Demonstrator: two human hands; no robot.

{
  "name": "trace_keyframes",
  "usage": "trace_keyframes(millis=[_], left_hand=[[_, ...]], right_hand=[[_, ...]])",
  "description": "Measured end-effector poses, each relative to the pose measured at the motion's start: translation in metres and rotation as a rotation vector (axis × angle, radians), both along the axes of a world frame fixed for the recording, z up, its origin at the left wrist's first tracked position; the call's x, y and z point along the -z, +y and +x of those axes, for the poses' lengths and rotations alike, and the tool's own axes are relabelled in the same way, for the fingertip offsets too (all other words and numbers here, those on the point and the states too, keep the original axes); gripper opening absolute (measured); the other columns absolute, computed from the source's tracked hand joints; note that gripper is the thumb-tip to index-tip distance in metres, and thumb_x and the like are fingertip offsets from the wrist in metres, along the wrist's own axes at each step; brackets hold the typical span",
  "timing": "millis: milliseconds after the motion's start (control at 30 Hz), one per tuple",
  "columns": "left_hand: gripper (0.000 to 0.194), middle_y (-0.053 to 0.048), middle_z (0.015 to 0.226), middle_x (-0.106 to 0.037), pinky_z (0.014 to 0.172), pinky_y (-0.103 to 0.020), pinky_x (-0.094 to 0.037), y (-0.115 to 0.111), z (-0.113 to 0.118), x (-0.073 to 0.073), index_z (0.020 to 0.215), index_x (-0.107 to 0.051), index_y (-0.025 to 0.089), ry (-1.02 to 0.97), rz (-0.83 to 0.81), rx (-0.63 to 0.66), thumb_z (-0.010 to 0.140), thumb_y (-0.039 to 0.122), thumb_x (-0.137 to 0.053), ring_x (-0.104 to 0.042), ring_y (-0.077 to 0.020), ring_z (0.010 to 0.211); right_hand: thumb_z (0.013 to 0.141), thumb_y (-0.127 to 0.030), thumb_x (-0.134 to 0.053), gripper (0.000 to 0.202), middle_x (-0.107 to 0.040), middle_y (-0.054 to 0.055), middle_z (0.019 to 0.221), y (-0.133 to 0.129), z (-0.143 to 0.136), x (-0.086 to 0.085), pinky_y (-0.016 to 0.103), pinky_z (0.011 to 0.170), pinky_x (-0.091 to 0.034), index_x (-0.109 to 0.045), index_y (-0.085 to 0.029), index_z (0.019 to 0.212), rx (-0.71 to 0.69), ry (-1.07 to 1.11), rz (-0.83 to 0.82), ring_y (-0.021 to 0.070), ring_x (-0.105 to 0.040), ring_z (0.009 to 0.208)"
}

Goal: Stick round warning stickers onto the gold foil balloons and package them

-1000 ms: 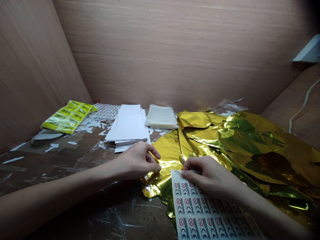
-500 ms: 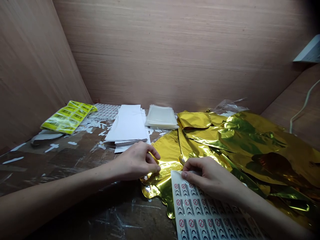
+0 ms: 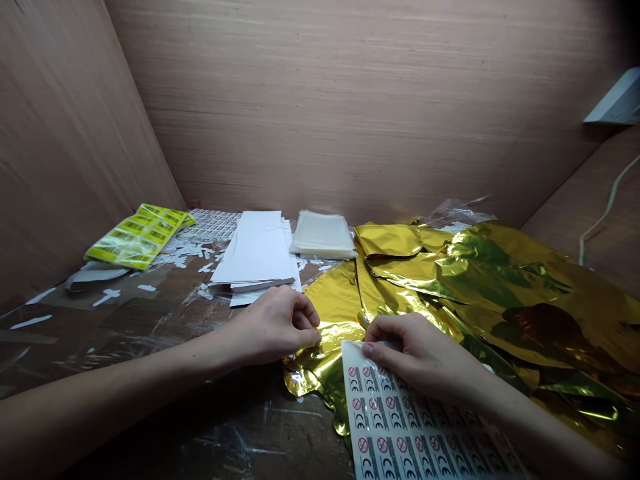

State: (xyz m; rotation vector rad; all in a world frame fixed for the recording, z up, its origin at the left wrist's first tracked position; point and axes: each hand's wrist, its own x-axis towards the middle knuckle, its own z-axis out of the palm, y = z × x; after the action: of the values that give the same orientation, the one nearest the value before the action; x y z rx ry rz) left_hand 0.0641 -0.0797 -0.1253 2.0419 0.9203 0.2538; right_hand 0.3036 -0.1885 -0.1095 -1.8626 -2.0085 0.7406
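Down curls the left hand's (image 3: 277,325) index finger, closer to its thumb now than half a second ago; can't tell if anything's pinched there. The right hand (image 3: 420,350) grips one sticker sheet (image 3: 373,421) by its top edge, the sheet below it. Gold foil (image 3: 337,300) spreads beneath and beyond both. Past the left hand: one paper stack (image 3: 257,247), one plastic-sleeve stack (image 3: 324,233); farther left, one clear packet (image 3: 137,235), yellow labels inside.

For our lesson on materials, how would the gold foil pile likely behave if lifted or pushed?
The gold foil pile would probably flop, since its layers lie creased and draped over one another. Their thin edges suggest little weight for its spread. The glossy, overlapping surfaces might slide across each other when pushed.
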Motion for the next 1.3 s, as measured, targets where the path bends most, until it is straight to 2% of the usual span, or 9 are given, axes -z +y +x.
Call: trace_keyframes(millis=[467,767,967,1133,1300], left_hand=[[0.014,-0.003,0.076,-0.079,0.053,-0.025,-0.046,-0.009,0.003,-0.005,0.084,-0.075,0.018,0.002,0.137,-0.012,0.075,0.026,-0.066,-0.073,-0.0198,0.066],[0.014,-0.003,0.074,-0.077,0.054,-0.025,-0.045,-0.016,0.004,-0.011,0.081,-0.075,0.019,0.049,0.278,-0.008,0.079,0.027,-0.064,-0.068,-0.0171,0.062],[0.015,-0.003,0.076,-0.079,0.057,-0.025,-0.050,-0.021,0.003,-0.013,0.084,-0.077,0.017,0.043,0.224,-0.023,0.075,0.027,-0.071,-0.073,-0.0189,0.065],[0.017,-0.003,0.077,-0.080,0.059,-0.027,-0.050,-0.021,0.006,-0.017,0.085,-0.080,0.017,0.106,0.244,-0.044,0.076,0.031,-0.075,-0.074,-0.0204,0.068],[0.014,-0.005,0.079,-0.081,0.061,-0.027,-0.051,-0.020,0.010,-0.021,0.082,-0.079,0.017,0.109,0.168,-0.091,0.072,0.026,-0.080,-0.075,-0.0219,0.072]], right_hand=[[0.094,-0.034,-0.063,0.020,-0.073,0.002,0.078,-0.001,0.000,0.002,0.029,0.061,-0.040,-0.075,-0.019,0.088,-0.001,0.001,-0.002,0.0170,-0.061,0.071],[0.093,-0.033,-0.064,0.018,-0.074,0.003,0.080,-0.001,0.000,0.001,0.030,0.063,-0.041,-0.075,-0.019,0.089,-0.008,0.017,0.017,0.0178,-0.062,0.073],[0.093,-0.031,-0.065,0.016,-0.074,0.003,0.081,-0.001,-0.001,-0.001,0.030,0.064,-0.041,-0.075,-0.019,0.088,-0.007,0.028,0.025,0.0180,-0.062,0.073],[0.093,-0.031,-0.065,0.016,-0.074,0.003,0.083,-0.001,-0.001,-0.001,0.030,0.065,-0.042,-0.075,-0.019,0.088,-0.010,0.027,0.023,0.0183,-0.063,0.076],[0.092,-0.032,-0.065,0.017,-0.073,0.003,0.080,-0.002,-0.002,0.000,0.029,0.063,-0.041,-0.075,-0.019,0.088,-0.018,0.012,0.022,0.0172,-0.062,0.073]])
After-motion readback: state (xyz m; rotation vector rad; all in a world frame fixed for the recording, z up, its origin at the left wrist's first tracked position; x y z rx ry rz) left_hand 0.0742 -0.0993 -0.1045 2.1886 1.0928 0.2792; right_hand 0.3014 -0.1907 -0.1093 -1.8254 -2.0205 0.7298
